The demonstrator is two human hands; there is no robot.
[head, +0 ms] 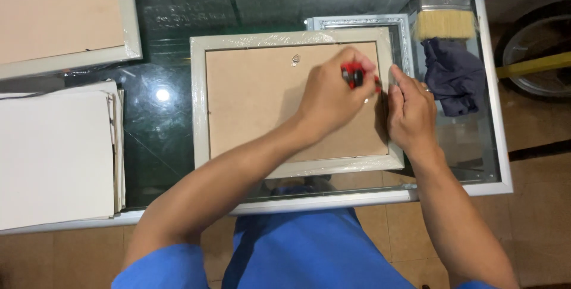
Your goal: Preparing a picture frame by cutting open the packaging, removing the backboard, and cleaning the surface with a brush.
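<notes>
Left hand (331, 96): closed around one red tool (355, 75), at the frame's right edge.
Right hand (410, 113): fingers curled on that edge; holds nothing.
Frame (201, 110): one, face down, mid-table; two more nearby.
Brush (443, 9): one.
Cloth (455, 75): one, dark.
Boards (56, 158): stacked left; count unclear.

Your table, counted

You have three frames (262, 96) (62, 18) (363, 22), one red tool (355, 75), one brush (443, 6), one dark cloth (453, 75) and one stack of boards (56, 155).

clear plastic wrap (262, 38) (crinkled, perhaps torn) covers the pale frame (200, 116).
</notes>
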